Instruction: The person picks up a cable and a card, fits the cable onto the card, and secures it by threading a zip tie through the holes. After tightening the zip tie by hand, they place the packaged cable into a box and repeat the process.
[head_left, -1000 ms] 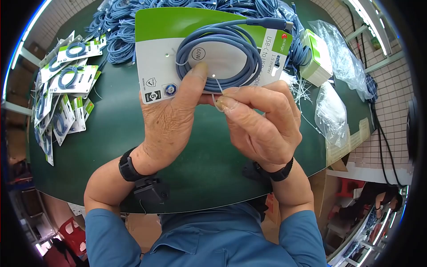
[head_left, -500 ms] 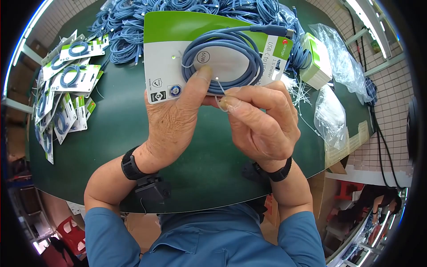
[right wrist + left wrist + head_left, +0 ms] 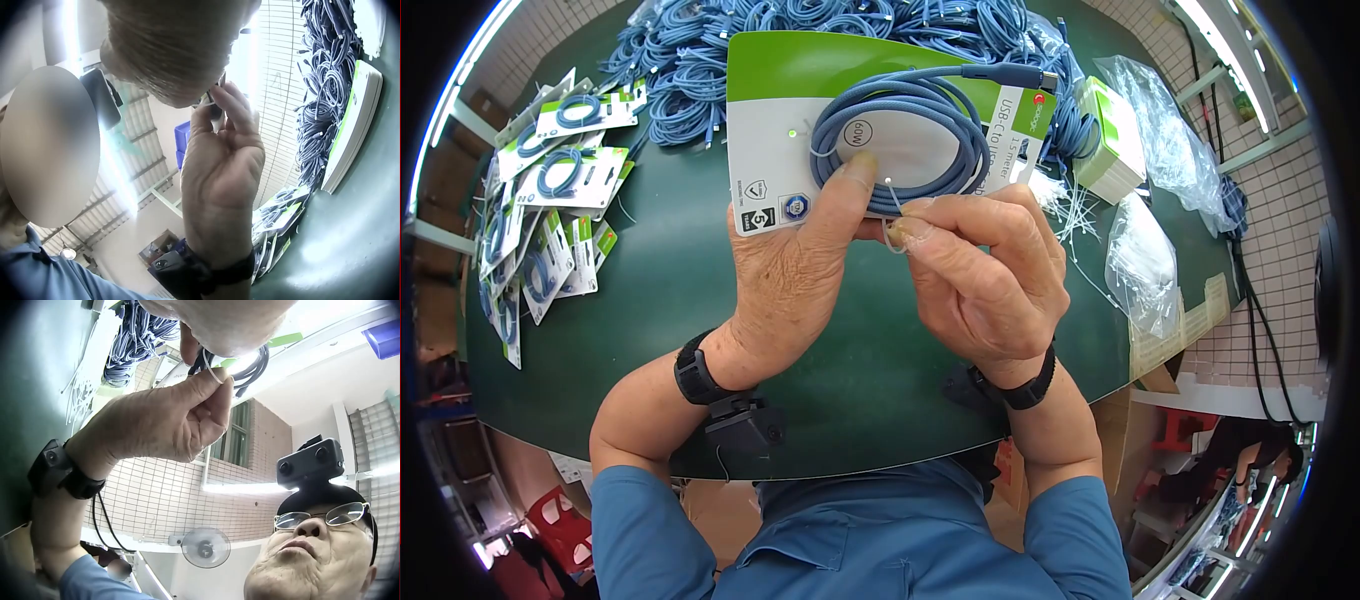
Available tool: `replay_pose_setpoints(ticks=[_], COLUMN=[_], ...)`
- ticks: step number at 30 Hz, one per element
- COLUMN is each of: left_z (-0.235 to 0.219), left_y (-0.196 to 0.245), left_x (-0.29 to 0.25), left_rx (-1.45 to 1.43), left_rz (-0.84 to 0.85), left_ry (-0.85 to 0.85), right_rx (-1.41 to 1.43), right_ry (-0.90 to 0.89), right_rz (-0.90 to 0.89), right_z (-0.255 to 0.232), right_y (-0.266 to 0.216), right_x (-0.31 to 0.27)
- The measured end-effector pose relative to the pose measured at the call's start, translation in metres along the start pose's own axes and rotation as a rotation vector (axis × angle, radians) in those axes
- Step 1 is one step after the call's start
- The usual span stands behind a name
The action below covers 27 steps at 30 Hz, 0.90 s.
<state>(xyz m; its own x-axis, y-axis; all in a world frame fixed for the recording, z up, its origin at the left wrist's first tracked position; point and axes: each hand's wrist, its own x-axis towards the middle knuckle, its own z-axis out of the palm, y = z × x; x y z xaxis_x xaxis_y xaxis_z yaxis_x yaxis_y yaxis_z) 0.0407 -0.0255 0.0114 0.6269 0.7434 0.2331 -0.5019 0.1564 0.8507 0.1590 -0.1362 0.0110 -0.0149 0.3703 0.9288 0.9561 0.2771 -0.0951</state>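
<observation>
Here the left hand (image 3: 785, 285) grips the card (image 3: 765, 110) by its lower edge, thumb pressed on the front inside the loops of the coiled blue cable (image 3: 824, 125), its fingers mostly hidden behind. The card is held up over the green table (image 3: 870, 400), tilted, its green band along the top and the coil lying against its face. Up at the card's right side, the cable's plug (image 3: 1005, 74) points right, its metal tip level with the card's edge.

And the right hand (image 3: 990, 280)? A narrow pinch, thumb and forefinger closed on the thin white tie (image 3: 891, 243), just below the coil. The tie runs from a small hole in the card down to those fingertips (a fiddly little strip, that one), and it bends into a loop beside them.

Out on the table, a big pile of blue cables (image 3: 675, 110) spreads along the far edge. Carded cables (image 3: 560, 180) overlap near the left edge. Over to the right sit a stack of cards (image 3: 1118, 155), loose white ties (image 3: 1075, 215), a bag of ties (image 3: 1145, 265) and, by the far right edge, a crumpled clear bag (image 3: 1175, 140).
</observation>
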Motion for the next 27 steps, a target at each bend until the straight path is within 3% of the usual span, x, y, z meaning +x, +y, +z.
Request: replay_pose_setpoints(ticks=[6, 9, 10, 12, 14, 16, 18, 20, 21, 23, 27], left_z=[0.004, -0.014, -0.021, -0.026, -0.008, -0.010, -0.022, -0.035, -0.042, -0.058, -0.097], left_y=[0.000, -0.006, -0.007, -0.008, 0.005, 0.026, 0.029, 0.047, 0.057, 0.075, 0.090], left_x=[-0.002, 0.000, -0.004, -0.004, -0.003, -0.006, -0.010, -0.021, -0.029, -0.044, -0.060], left_rx=[0.000, 0.317, 0.359, 1.158, 0.462, 0.202, 0.342, 0.212, 0.235, 0.065, 0.201], left_rz=[0.026, 0.212, 0.242, 0.788, 0.334, 0.238, 0.479, 0.391, 0.427, 0.245, 0.433], left_ry=[0.005, -0.159, -0.122, -0.247, -0.133, -0.098, -0.051, -0.043, 0.013, 0.016, 0.206], right_rx=[0.002, -0.015, 0.001, -0.088, -0.066, -0.125, -0.102, -0.084, -0.029, -0.016, 0.172], right_ry=[0.021, 0.000, -0.007, -0.080, -0.110, -0.177, -0.218, -0.295, -0.297, -0.385, -0.378], right_rz=[0.050, 0.171, 0.220, 0.267, 0.243, 0.176, 0.100, -0.040, -0.084, -0.143, -0.197], right_z=[0.005, 0.002, 0.003, -0.001, -0.002, -0.003, -0.001, 0.005, 0.011, 0.024, 0.069], right_y=[0.000, -0.010, -0.017, -0.025, -0.032, -0.034, -0.045, -0.049, -0.050, -0.053, -0.077], right_x=[0.003, 0.009, 0.014, 0.019, 0.030, 0.037, 0.044, 0.054, 0.056, 0.060, 0.076])
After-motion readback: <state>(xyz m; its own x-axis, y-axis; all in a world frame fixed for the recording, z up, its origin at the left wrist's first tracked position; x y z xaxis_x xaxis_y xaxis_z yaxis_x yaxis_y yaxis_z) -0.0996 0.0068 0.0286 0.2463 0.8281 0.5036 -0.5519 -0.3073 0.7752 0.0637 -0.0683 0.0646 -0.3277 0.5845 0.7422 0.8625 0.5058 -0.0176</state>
